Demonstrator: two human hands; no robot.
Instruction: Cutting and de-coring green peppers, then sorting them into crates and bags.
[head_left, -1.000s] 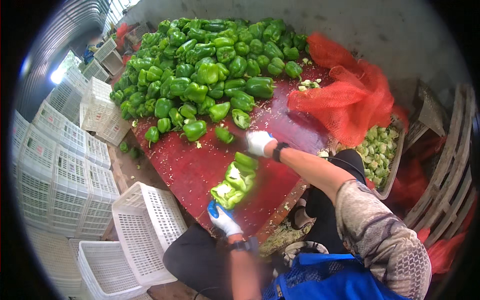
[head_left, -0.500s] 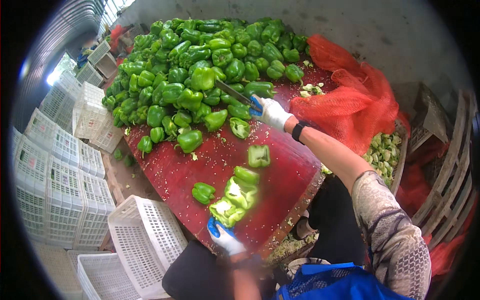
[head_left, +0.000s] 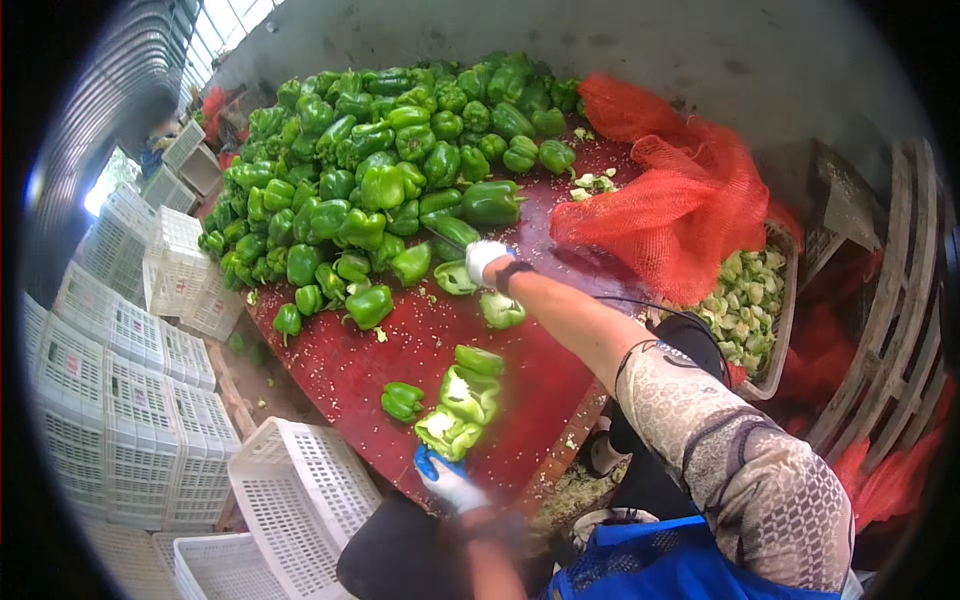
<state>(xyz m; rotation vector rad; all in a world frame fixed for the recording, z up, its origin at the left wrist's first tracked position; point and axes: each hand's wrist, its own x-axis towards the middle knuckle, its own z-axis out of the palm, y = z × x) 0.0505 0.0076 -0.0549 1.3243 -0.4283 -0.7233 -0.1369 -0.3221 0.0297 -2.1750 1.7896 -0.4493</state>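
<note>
My right hand [head_left: 488, 260], in a white glove with blue showing, is closed on a knife [head_left: 445, 238] whose dark blade extends left toward the heaped green bell peppers [head_left: 340, 170]. Just below this hand lie two cut bell pepper pieces, one half [head_left: 457, 278] at its left and another half [head_left: 502, 310] nearer me. My left hand [head_left: 450, 482], gloved white with blue fingers, curls against the nearest cut bell pepper [head_left: 447, 432]. Further pale-fleshed halves [head_left: 470, 393] run away from it in a row. A whole bell pepper [head_left: 402, 401] rests to their left.
Seeds dot the red tabletop [head_left: 350, 370]. A red mesh bag [head_left: 690, 200] slumps on the right, beside a crate of pale green trimmings [head_left: 745, 300]. White plastic crates [head_left: 130, 400] are stacked at left, with a tilted crate [head_left: 300, 490] nearer me. Wooden slats [head_left: 900, 300] stand far right.
My right hand has come left and nearer me with the knife, whose blade now sits lower beside the heap. The left hand stays at the nearest cut pepper. The view has shifted slightly.
</note>
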